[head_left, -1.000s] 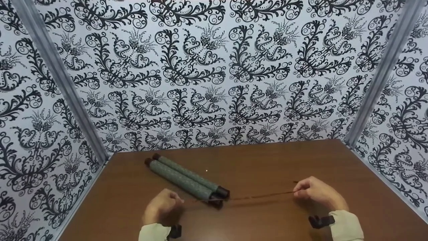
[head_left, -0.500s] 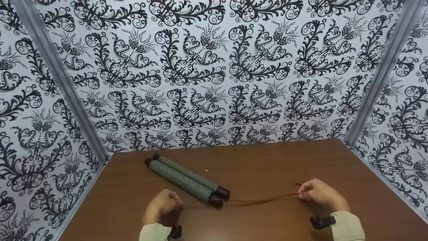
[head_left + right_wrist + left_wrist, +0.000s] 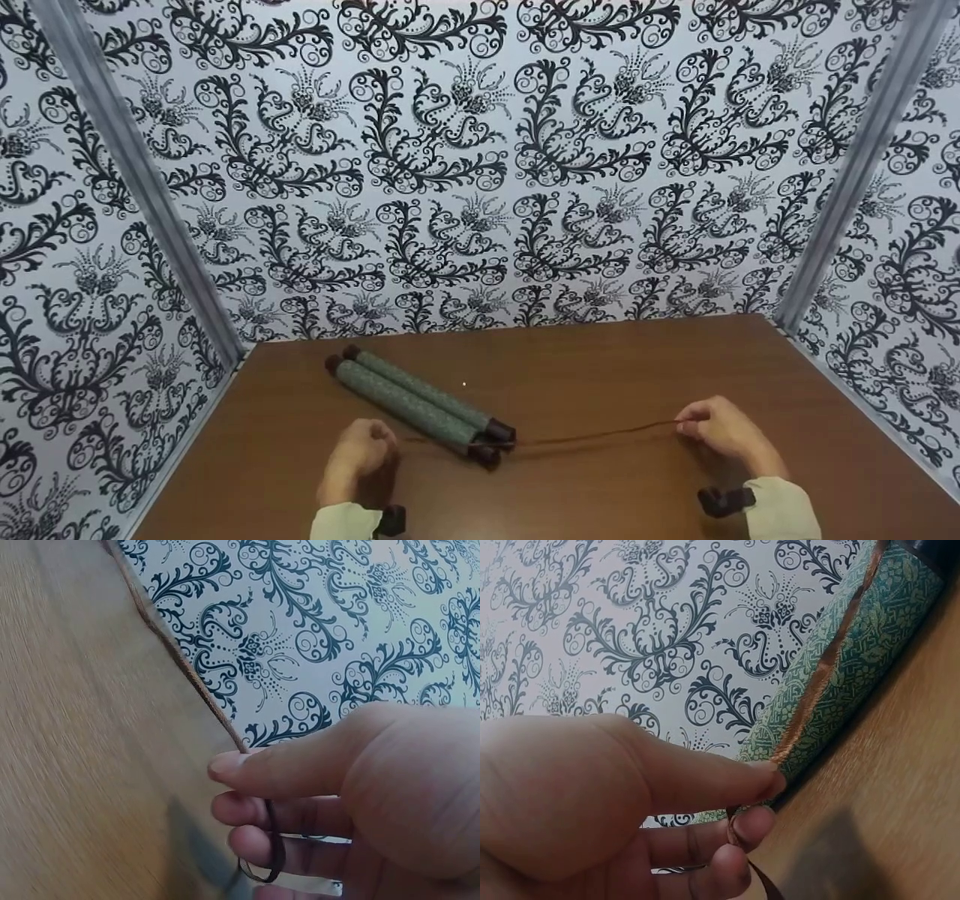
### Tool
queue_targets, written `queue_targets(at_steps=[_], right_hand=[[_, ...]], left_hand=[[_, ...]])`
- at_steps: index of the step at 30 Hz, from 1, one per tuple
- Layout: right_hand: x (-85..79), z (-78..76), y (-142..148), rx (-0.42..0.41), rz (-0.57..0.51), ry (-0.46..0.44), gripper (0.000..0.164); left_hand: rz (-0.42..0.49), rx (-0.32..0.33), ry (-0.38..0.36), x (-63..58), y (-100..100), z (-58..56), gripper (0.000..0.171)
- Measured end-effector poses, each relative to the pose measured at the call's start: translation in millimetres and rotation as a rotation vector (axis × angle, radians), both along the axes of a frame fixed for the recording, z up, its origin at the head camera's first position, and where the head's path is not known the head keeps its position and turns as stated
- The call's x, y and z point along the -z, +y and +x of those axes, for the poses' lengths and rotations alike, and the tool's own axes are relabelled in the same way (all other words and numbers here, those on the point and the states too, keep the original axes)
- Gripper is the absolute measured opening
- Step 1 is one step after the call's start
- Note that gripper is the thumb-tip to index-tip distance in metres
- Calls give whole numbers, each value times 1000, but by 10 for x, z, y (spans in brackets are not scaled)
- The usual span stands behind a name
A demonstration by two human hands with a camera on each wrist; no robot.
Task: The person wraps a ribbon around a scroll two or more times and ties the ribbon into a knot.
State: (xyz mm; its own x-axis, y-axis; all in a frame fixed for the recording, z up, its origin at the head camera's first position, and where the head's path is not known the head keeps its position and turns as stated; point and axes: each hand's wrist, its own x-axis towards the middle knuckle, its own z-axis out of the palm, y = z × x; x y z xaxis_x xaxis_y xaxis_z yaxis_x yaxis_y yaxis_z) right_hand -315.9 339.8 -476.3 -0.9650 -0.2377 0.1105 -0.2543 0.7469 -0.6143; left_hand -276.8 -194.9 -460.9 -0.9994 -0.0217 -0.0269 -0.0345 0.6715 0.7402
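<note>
A thin brown ribbon (image 3: 592, 435) stretches nearly straight between both hands above the table. My left hand (image 3: 363, 450) pinches one end between thumb and fingers; in the left wrist view the ribbon (image 3: 810, 701) runs up from the thumb tip, and a short tail hangs below the fingers. At the other end my right hand (image 3: 718, 429) pinches it too, with a loop of the ribbon (image 3: 276, 840) curling under the fingers in the right wrist view. Two green patterned rolls with dark end caps (image 3: 409, 401) lie side by side behind the ribbon, which passes across their near ends.
The brown wooden table (image 3: 600, 367) is bounded at the back and sides by walls covered in black-and-white scroll pattern (image 3: 465, 225). Grey strips (image 3: 847, 180) mark the corners. Dark wrist mounts (image 3: 726, 501) sit at both cream sleeves (image 3: 784, 510).
My right hand has shifted slightly to the right and my left hand slightly to the left. The ribbon sagged half a second ago and is straighter now. The rolls have stayed in place.
</note>
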Motion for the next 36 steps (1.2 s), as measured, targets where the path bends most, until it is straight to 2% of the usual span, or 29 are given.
queue_targets(at_steps=[7, 14, 18, 21, 26, 32, 36], right_hand=[[42, -21, -10, 25, 48, 67, 7], [72, -26, -36, 24, 34, 47, 7], [84, -31, -47, 33, 35, 44, 6], [83, -33, -51, 44, 41, 49, 5], [73, -22, -54, 61, 42, 44, 6], [49, -27, -84, 61, 16, 19, 7], [-1, -23, -132, 52, 26, 43, 8]], left_hand=[[-6, -27, -17, 17, -1, 9, 10], [-44, -6, -38, 14, -4, 11, 11], [-37, -3, -84, 10, -2, 13, 10], [-25, -24, -128, -6, 6, 12, 10], [-22, -70, -191, -41, 52, 15, 22], [-95, -111, -159, -81, 112, 23, 28], [-133, -122, -121, -108, 203, 22, 27]])
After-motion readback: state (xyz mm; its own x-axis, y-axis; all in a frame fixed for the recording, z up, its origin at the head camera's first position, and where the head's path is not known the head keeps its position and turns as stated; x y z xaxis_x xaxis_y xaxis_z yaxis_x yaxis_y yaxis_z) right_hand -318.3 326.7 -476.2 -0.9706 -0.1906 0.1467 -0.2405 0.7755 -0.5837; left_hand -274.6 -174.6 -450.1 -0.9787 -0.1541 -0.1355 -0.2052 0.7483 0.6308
